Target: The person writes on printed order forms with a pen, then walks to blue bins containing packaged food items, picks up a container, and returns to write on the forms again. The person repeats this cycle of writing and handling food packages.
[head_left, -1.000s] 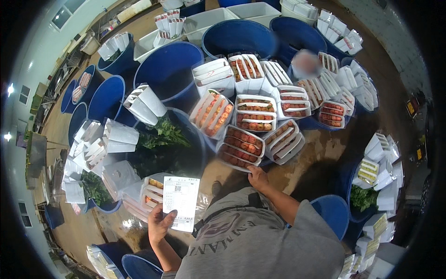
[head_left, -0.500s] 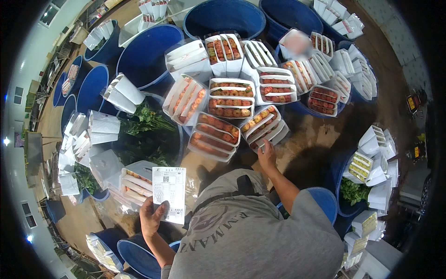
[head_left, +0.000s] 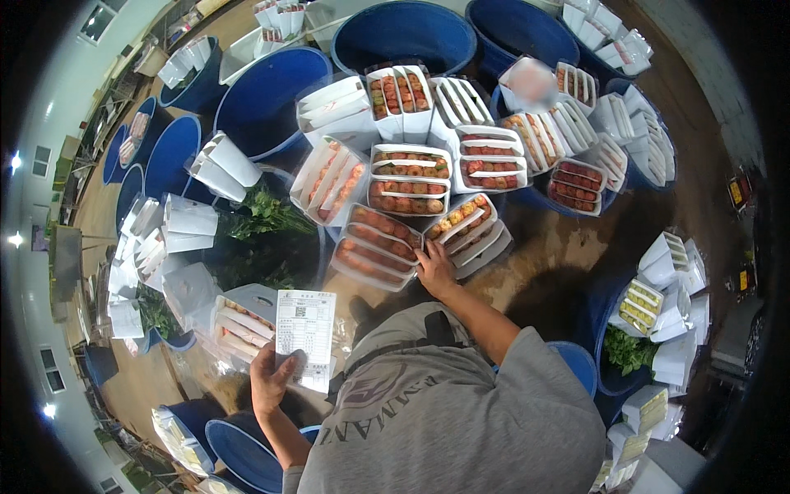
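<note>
My left hand (head_left: pixel 271 375) is closed on a white printed paper slip (head_left: pixel 305 333), thumb on its front. Beside the slip lies a clear-wrapped bundle of pale rose-like flowers (head_left: pixel 243 323). My right hand (head_left: pixel 436 270) reaches forward with its fingers apart, touching the edges where two flower bundles meet. One is a bundle of yellow and red blooms (head_left: pixel 457 218) in white board; the other is a bundle of reddish blooms (head_left: pixel 380 244) under clear wrap. Behind them stands another bundle of red-orange blooms (head_left: pixel 409 193), its rows split by white strips.
Large blue tubs stand all around: an open blue tub (head_left: pixel 272 90) far left, another blue tub (head_left: pixel 403 37) far middle. Green leaves (head_left: pixel 265 212) fill a tub at left. White-wrapped bundles (head_left: pixel 222 167) lean on rims. Yellow-green flower bundles (head_left: pixel 639 307) stand at right, above wet brown floor.
My right hand has moved left, from the near edge of the yellow and red bundle to the gap beside the reddish one. The slip has shifted slightly right with my left hand.
</note>
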A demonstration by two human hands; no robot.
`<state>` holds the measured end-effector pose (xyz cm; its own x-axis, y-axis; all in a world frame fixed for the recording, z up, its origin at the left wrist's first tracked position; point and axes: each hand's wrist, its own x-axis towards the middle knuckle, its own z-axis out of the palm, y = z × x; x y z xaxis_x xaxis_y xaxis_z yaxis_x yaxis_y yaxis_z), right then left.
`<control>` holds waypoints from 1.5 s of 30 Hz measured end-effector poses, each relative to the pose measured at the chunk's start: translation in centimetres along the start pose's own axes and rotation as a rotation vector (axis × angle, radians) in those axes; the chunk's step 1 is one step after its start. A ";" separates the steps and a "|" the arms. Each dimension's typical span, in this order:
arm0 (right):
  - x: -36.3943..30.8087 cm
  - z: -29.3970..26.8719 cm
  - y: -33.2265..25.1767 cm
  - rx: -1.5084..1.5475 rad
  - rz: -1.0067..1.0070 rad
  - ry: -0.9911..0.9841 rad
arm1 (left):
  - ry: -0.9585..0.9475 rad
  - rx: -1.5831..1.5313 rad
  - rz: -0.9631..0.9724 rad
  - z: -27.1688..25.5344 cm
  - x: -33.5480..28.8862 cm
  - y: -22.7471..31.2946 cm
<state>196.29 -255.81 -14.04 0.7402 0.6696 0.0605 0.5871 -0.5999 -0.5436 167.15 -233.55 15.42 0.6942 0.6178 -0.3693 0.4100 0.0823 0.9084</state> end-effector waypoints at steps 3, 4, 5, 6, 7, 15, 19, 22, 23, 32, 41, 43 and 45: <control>0.6 0.1 -0.3 0.028 0.004 -0.014 | 0.019 -0.002 -0.021 -0.4 -0.7 -0.6; 0.6 -0.2 -0.4 0.073 0.017 -0.018 | 0.023 -0.009 -0.020 -0.4 -0.9 -0.9; 0.6 -0.6 -0.4 0.119 0.026 -0.018 | 0.028 -0.016 -0.013 -0.4 -1.0 -1.1; 0.6 -0.7 -0.3 0.164 0.037 -0.019 | 0.033 -0.023 -0.006 -0.4 -1.0 -1.1; 0.5 -0.8 0.0 0.158 0.025 -0.004 | 0.041 -0.017 -0.022 -0.3 -1.1 -1.0; -1.1 -2.4 -0.4 0.194 0.056 -0.010 | 0.094 -0.059 -0.026 -0.3 -2.2 -1.2; -2.5 -2.3 0.7 0.192 0.107 -0.031 | 0.090 -0.050 -0.028 -0.3 -1.9 -1.3; -2.8 -2.5 1.0 0.245 0.122 -0.010 | 0.102 -0.027 -0.027 -0.4 -1.6 -1.2; -2.9 -2.8 1.1 0.268 0.124 0.009 | 0.102 -0.023 -0.028 -0.5 -1.4 -1.3; 0.3 -5.2 0.1 0.057 -0.020 0.259 | 0.040 0.023 0.014 -0.2 0.1 -0.5; 7.8 -4.7 -8.4 0.080 -0.422 0.111 | 0.033 0.104 -0.012 -0.4 -0.2 0.6; 8.6 -4.0 -8.3 0.078 -0.440 0.112 | 0.055 0.084 -0.023 -0.5 -0.5 0.0; 9.1 -4.6 -7.4 0.086 -0.303 0.154 | 0.069 0.066 -0.012 -0.4 -0.7 -0.3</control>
<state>200.16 -247.30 -5.64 0.5813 0.7338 0.3515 0.7624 -0.3405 -0.5502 166.32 -233.71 15.44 0.6474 0.6697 -0.3637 0.4579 0.0397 0.8881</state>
